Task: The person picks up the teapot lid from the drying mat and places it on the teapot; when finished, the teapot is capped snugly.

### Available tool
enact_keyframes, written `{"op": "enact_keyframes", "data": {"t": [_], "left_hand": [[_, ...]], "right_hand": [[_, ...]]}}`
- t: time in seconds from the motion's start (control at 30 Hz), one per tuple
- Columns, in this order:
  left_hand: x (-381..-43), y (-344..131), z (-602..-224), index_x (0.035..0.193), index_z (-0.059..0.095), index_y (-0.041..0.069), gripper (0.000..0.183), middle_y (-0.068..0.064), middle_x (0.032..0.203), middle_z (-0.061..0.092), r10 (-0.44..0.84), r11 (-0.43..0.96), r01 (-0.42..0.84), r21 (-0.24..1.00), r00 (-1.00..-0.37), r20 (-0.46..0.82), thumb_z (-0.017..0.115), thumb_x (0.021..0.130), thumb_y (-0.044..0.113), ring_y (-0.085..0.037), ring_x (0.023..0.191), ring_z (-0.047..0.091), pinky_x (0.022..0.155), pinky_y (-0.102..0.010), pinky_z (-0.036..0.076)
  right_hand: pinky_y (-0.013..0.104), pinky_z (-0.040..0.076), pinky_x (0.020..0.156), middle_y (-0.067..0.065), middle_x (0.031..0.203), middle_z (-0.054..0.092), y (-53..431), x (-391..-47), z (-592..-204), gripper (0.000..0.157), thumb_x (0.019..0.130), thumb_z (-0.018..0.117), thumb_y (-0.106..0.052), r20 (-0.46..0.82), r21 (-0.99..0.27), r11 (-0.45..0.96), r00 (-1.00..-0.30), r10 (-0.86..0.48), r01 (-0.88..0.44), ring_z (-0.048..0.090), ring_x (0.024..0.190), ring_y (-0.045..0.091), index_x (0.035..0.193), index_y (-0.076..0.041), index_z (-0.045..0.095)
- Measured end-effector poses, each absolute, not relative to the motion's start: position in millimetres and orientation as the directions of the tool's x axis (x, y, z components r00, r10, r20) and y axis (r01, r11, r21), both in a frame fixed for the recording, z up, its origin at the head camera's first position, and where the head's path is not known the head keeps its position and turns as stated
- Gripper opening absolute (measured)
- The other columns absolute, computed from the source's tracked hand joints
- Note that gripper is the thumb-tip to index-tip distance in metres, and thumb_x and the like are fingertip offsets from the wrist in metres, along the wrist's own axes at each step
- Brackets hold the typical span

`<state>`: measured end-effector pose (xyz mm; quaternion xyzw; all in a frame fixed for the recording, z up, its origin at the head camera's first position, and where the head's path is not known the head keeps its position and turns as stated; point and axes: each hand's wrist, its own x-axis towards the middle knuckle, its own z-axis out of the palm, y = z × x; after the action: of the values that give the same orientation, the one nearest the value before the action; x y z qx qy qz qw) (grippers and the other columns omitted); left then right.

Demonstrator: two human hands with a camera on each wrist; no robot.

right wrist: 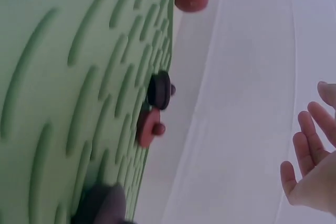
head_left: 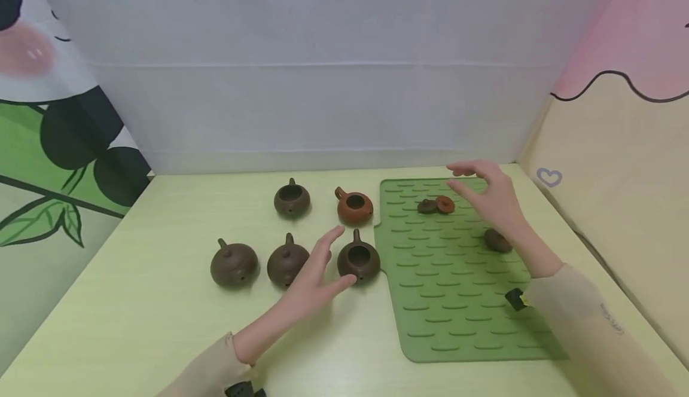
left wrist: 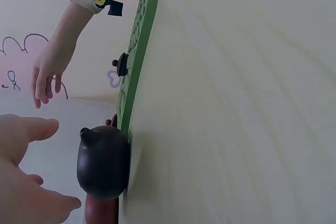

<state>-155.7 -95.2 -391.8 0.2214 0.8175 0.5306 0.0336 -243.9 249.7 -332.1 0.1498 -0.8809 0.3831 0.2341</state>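
My left hand (head_left: 312,277) hovers close to a lidless dark brown teapot (head_left: 359,263), thumb and fingers spread, holding nothing. In the left wrist view that teapot (left wrist: 104,163) stands upright just beyond the fingertips. My right hand (head_left: 492,197) is raised over the green mat (head_left: 430,313), its fingers loosely bent and nothing in them. Below and left of it lie a small dark lid (head_left: 427,207) and a reddish-brown lid (head_left: 445,204), side by side. Another dark lid (head_left: 496,241) sits on the mat, partly behind the right wrist.
Two lidded dark teapots (head_left: 234,264) (head_left: 287,262) stand left of my left hand, the nearer one partly covered by it. Behind them are a lidless dark teapot (head_left: 292,199) and a lidless reddish-brown teapot (head_left: 355,207). A pale cloth wall (head_left: 334,110) rises behind the table.
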Motion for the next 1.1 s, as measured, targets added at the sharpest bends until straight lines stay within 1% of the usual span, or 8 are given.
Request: {"op": "enact_keyframes", "data": {"t": [0.13, 0.27, 0.37, 0.47, 0.6, 0.7, 0.87, 1.1], "left_hand": [[-157.6, -89.2, -394.6, 0.156, 0.020, 0.009, 0.086, -0.012, 0.165, 0.021, 0.401, 0.362, 0.266, 0.894, -0.909, 0.108, 0.072, 0.088, 0.006, -0.029, 0.154, 0.019, 0.122, -0.050, 0.027], [-158.0, -85.8, -397.9, 0.157, 0.020, 0.011, 0.087, -0.011, 0.164, 0.022, 0.381, 0.388, 0.224, 0.894, -0.922, 0.065, 0.073, 0.088, 0.007, -0.029, 0.153, 0.021, 0.122, -0.049, 0.029], [-158.0, -84.6, -398.9, 0.157, 0.020, 0.013, 0.087, -0.010, 0.164, 0.021, 0.366, 0.393, 0.193, 0.899, -0.930, 0.040, 0.073, 0.088, 0.008, -0.030, 0.153, 0.022, 0.122, -0.049, 0.029], [-158.2, -84.0, -398.7, 0.157, 0.020, 0.014, 0.087, -0.010, 0.165, 0.020, 0.355, 0.393, 0.164, 0.905, -0.935, 0.015, 0.072, 0.088, 0.009, -0.031, 0.153, 0.022, 0.122, -0.048, 0.028], [-158.1, -83.7, -398.3, 0.157, 0.020, 0.012, 0.083, -0.012, 0.165, 0.020, 0.341, 0.401, 0.126, 0.907, -0.940, -0.021, 0.071, 0.090, 0.012, -0.034, 0.151, 0.025, 0.122, -0.049, 0.028], [-159.1, -84.8, -400.6, 0.157, 0.021, 0.010, 0.082, -0.014, 0.164, 0.020, 0.333, 0.408, 0.102, 0.907, -0.942, -0.044, 0.070, 0.092, 0.016, -0.036, 0.150, 0.027, 0.122, -0.051, 0.028], [-159.9, -87.7, -404.5, 0.158, 0.019, 0.010, 0.083, -0.017, 0.163, 0.022, 0.348, 0.411, 0.088, 0.908, -0.935, -0.067, 0.069, 0.092, 0.018, -0.038, 0.150, 0.026, 0.122, -0.052, 0.025], [-162.0, -89.6, -409.1, 0.157, 0.019, 0.008, 0.080, -0.016, 0.165, 0.022, 0.377, 0.399, 0.101, 0.911, -0.924, -0.062, 0.066, 0.092, 0.009, -0.034, 0.153, 0.021, 0.124, -0.050, 0.020]], "right_hand": [[0.024, 0.040, 0.094, 0.011, 0.115, 0.070, 268.1, -243.5, -329.3, 0.030, 0.094, 0.069, -0.026, 0.511, -0.624, 0.675, -0.859, -0.028, -0.393, 0.049, 0.101, -0.013, 0.122, -0.017, 0.069], [0.023, 0.039, 0.092, 0.012, 0.115, 0.070, 279.9, -246.5, -333.4, 0.029, 0.094, 0.068, -0.025, 0.506, -0.634, 0.673, -0.863, -0.011, -0.380, 0.048, 0.101, -0.014, 0.122, -0.016, 0.069], [0.026, 0.040, 0.093, 0.013, 0.116, 0.069, 283.9, -251.0, -338.6, 0.031, 0.096, 0.066, -0.025, 0.477, -0.650, 0.665, -0.879, -0.020, -0.368, 0.047, 0.102, -0.012, 0.124, -0.015, 0.067], [0.035, 0.041, 0.096, 0.014, 0.118, 0.068, 285.2, -256.4, -343.9, 0.033, 0.097, 0.064, -0.026, 0.451, -0.652, 0.664, -0.891, -0.049, -0.367, 0.049, 0.104, -0.006, 0.127, -0.013, 0.066], [0.050, 0.041, 0.099, 0.016, 0.117, 0.068, 284.5, -263.2, -348.7, 0.034, 0.097, 0.064, -0.025, 0.430, -0.652, 0.658, -0.898, -0.090, -0.378, 0.054, 0.107, 0.013, 0.129, -0.011, 0.064], [0.053, 0.040, 0.100, 0.017, 0.117, 0.067, 281.9, -269.4, -351.8, 0.035, 0.097, 0.063, -0.024, 0.419, -0.646, 0.656, -0.899, -0.124, -0.391, 0.054, 0.109, 0.024, 0.129, -0.010, 0.063], [0.055, 0.040, 0.101, 0.015, 0.119, 0.066, 278.1, -279.9, -359.1, 0.036, 0.098, 0.063, -0.026, 0.398, -0.617, 0.674, -0.900, -0.180, -0.408, 0.053, 0.114, 0.028, 0.130, -0.010, 0.063], [0.054, 0.041, 0.103, 0.013, 0.124, 0.066, 274.6, -292.1, -367.7, 0.040, 0.097, 0.065, -0.028, 0.313, -0.569, 0.722, -0.915, -0.253, -0.394, 0.052, 0.121, 0.029, 0.135, -0.016, 0.060]]}}
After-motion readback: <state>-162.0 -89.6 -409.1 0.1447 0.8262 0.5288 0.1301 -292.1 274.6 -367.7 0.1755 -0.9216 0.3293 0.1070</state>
